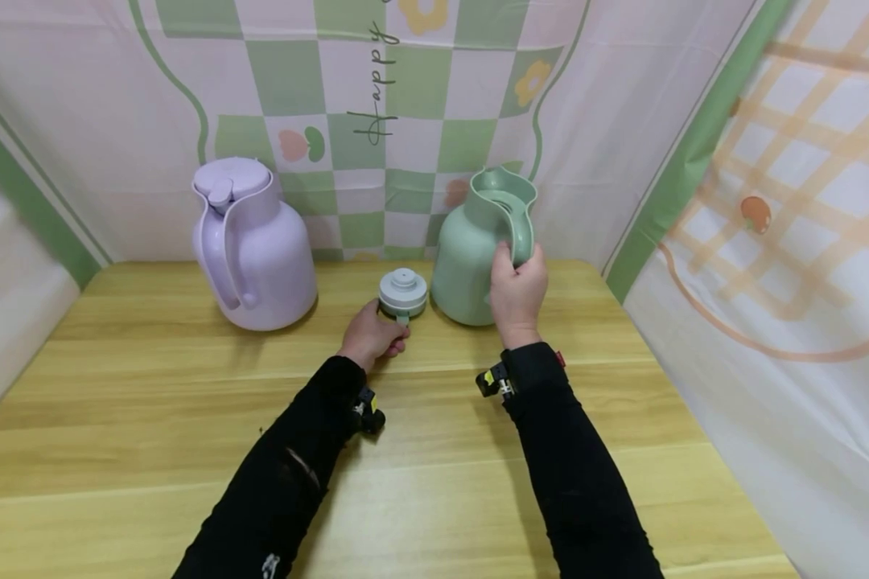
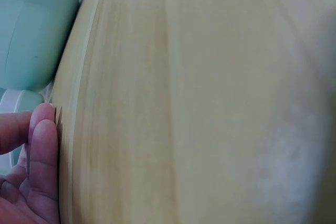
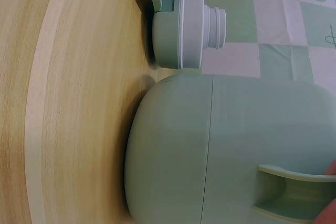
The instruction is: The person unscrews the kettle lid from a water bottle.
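Note:
The green thermos jug point(image 1: 471, 257) stands upright at the back right of the wooden table, its top open. My right hand point(image 1: 519, 293) grips its handle point(image 1: 521, 233); the right wrist view shows the jug's body point(image 3: 173, 145) close up. Left of the jug, its lid point(image 1: 403, 291) lies upside down, green part below and white stopper part point(image 3: 191, 24) facing up. My left hand point(image 1: 374, 335) pinches the small green tab point(image 1: 403, 320) at the lid's near side. In the left wrist view, the left hand's thumb and fingers point(image 2: 43, 166) meet in front of the lid.
A lilac thermos jug point(image 1: 261, 249) with its lid on stands at the back left, handle turned toward me. Behind the table point(image 1: 420, 482) hangs a green-and-white checkered cloth point(image 1: 355, 72). More patterned cloth point(image 1: 789, 265) hangs along the right side.

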Available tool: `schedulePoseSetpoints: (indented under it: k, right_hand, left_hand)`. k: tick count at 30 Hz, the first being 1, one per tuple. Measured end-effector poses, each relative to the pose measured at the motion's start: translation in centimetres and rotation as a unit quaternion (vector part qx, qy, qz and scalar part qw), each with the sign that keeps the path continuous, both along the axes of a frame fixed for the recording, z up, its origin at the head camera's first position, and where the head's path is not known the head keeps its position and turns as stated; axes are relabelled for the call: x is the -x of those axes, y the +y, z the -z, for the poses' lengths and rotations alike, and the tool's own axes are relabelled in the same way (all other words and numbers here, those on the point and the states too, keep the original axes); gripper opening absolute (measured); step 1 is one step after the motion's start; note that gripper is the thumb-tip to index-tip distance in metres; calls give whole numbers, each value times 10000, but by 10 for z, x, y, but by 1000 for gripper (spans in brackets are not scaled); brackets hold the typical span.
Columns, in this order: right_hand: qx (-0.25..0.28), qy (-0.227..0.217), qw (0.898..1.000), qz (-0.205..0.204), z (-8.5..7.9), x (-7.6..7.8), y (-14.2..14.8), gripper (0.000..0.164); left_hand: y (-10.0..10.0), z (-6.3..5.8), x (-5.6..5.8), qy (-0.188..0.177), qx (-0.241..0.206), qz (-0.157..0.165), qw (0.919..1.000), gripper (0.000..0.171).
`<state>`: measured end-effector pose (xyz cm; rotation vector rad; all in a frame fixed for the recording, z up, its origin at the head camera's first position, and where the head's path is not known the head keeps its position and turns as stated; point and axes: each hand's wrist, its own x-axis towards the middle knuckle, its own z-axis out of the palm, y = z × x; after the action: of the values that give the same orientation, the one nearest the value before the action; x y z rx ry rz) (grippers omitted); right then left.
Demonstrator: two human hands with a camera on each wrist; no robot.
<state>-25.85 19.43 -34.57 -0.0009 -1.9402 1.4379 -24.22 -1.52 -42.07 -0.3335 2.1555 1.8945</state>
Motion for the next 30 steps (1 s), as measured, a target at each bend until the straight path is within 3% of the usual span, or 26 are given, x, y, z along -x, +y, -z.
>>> schedulePoseSetpoints:
  k: [16, 30]
  right_hand:
    - [-47, 140, 9999, 37, 1, 2, 9, 30]
    - [-31, 190, 9998, 94, 1, 3, 8, 31]
  left_hand:
    - [2, 3, 2, -33, -116, -154, 9998, 80]
    - [1, 2, 2, -18, -12, -18, 10000, 83]
